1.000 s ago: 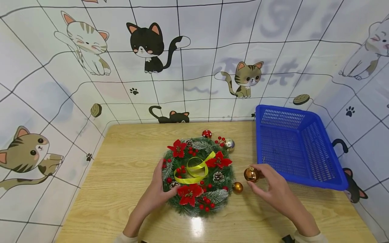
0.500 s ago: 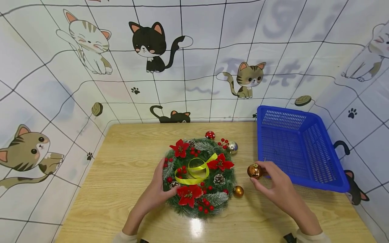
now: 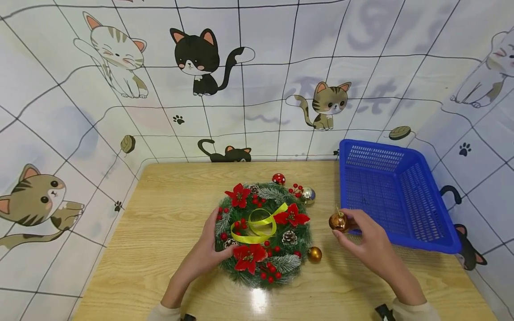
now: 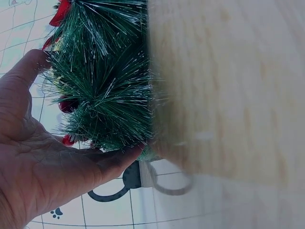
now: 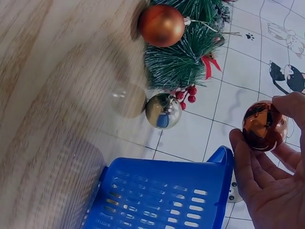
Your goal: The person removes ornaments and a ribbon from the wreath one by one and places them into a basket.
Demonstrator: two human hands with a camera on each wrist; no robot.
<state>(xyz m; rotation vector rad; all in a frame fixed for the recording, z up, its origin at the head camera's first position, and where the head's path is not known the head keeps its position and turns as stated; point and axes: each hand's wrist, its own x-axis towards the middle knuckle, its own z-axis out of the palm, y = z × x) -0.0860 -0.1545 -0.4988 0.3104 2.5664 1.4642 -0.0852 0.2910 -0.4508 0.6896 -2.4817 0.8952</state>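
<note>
A green Christmas wreath point(image 3: 297, 263) with red poinsettias, berries, pinecones and frosted sprigs lies on the table. Yellow ribbon point(image 3: 250, 239) loops across its centre. The left hand point(image 3: 206, 249) grips the wreath's left edge; the left wrist view shows its thumb point(image 4: 35, 64) on the decorated side. Between thumb and fingers, the right hand point(image 3: 369, 245) pinches a shiny copper Christmas bauble point(image 5: 259, 126), raised above the table right of the wreath. A matte orange-gold bauble point(image 3: 315, 254) sits at the wreath's lower right edge, and a silver bauble point(image 3: 308, 195) at its upper right.
A blue plastic basket point(image 3: 401, 243) stands at the table's back right, just beyond the right hand. A red, white-dotted ornament point(image 3: 279, 179) sits behind the wreath. Cat-printed cloth point(image 3: 265, 89) encloses the wooden table point(image 3: 160, 223) at the back and sides.
The right hand has lifted the copper bauble a little away and to the right of the wreath. The wreath, with the ornaments at its edge, has turned slightly clockwise under the left hand.
</note>
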